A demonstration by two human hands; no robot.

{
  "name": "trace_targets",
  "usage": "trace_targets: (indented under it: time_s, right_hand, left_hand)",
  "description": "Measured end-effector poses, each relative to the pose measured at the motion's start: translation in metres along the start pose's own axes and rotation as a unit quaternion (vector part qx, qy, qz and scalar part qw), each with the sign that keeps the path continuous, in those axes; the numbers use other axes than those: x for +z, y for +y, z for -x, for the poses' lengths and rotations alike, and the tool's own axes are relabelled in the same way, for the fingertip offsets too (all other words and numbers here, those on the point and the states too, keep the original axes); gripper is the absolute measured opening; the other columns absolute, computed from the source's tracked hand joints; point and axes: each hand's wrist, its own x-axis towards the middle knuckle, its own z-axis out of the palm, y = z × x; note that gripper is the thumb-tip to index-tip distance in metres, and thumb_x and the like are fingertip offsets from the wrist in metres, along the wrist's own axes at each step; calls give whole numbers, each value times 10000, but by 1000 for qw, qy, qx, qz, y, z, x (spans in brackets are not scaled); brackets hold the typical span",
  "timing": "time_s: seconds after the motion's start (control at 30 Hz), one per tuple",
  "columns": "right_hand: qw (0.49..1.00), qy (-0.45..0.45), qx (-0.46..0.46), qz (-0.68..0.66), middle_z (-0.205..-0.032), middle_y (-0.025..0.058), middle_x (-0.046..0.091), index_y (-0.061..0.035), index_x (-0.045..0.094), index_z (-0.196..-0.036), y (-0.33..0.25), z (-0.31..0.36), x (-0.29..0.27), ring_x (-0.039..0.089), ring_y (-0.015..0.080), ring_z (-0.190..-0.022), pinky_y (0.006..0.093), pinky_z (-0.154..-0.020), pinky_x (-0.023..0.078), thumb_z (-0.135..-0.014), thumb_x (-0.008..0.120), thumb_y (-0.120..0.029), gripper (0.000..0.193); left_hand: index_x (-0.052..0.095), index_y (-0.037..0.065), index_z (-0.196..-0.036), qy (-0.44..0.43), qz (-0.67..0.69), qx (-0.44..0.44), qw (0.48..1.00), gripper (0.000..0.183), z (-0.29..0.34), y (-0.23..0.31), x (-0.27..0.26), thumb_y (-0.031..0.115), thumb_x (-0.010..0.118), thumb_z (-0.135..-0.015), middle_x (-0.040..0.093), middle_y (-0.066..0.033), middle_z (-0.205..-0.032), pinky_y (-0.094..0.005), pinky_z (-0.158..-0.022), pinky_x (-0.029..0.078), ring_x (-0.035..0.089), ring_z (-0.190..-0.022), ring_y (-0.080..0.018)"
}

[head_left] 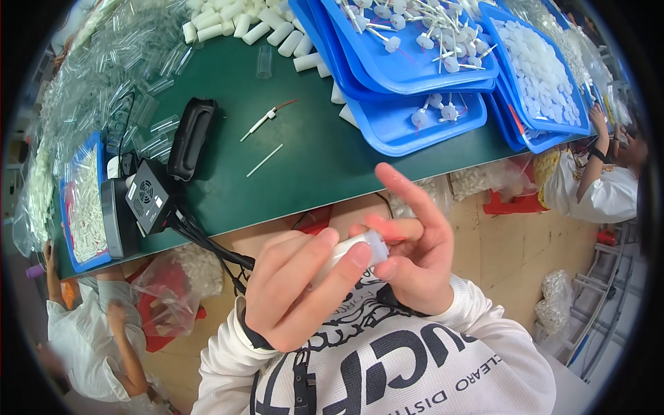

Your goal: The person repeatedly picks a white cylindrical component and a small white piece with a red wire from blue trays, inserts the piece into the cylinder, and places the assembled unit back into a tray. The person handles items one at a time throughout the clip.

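My left hand (287, 287) is wrapped round a white cylinder (340, 254) in front of my chest. A translucent sleeve or cap (377, 247) shows at the cylinder's right end. My right hand (425, 259) pinches at this end with thumb and bent fingers, its index finger stretched up and away. A reddish glow lies on its bent finger. Beyond the hands, a thin white stick with a red tip (263, 123) and a plain thin white stick (265, 160) lie on the green table (297, 155).
Blue trays (415, 142) hold white discs on stems; another blue tray (574, 124) holds white discs. Clear tubes (117, 62) and white cylinders (277, 34) are heaped at the back. A black holder (192, 138) and a cabled black device (149, 197) stand left. Other people sit at both sides.
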Motion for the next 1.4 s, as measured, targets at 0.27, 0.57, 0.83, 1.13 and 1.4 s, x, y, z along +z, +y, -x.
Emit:
trace_targets:
  time_s: [0.27,0.57,0.83,1.13,1.4]
  right_hand:
    - [989,-9,-81,127,-1176,229,543,10,249,-1382,-3,-18,-6,570,297,-1106,369,-932,495,-748,648,137,760]
    - [986,89,-89,112,-1028,199,627,34,353,-1327,2,-22,0,633,254,-982,332,-878,522,-730,673,129,684]
    - [988,46,-43,140,-977,168,641,47,408,-1298,-13,-32,-9,641,208,-938,311,-855,527,-710,706,109,661]
    - [996,26,-52,74,-940,124,649,59,423,-1287,-4,-31,-29,631,202,-963,322,-892,503,-722,691,108,627]
    - [968,216,-111,68,-1038,127,625,20,461,-1262,-8,-7,-65,600,190,-973,296,-831,513,-733,662,109,572]
  left_hand:
    - [448,-17,-1098,188,331,-262,887,485,-7,5,18,-41,747,-717,564,-205,-1045,-313,-783,519,599,-924,-223]
    - [533,-19,-964,229,250,-253,906,371,-5,3,23,-123,737,-673,584,-196,-1023,-329,-771,536,622,-869,-224]
    - [586,-18,-925,225,187,-211,933,331,-3,-2,28,-96,762,-657,609,-179,-986,-329,-724,561,645,-838,-246]
    - [605,-28,-847,181,143,-108,967,231,-7,-9,33,-104,741,-677,613,-134,-945,-329,-703,580,667,-828,-290]
    - [661,-13,-988,37,78,-90,992,340,-20,-7,44,58,775,-676,641,-156,-1040,-345,-808,537,644,-923,-286]
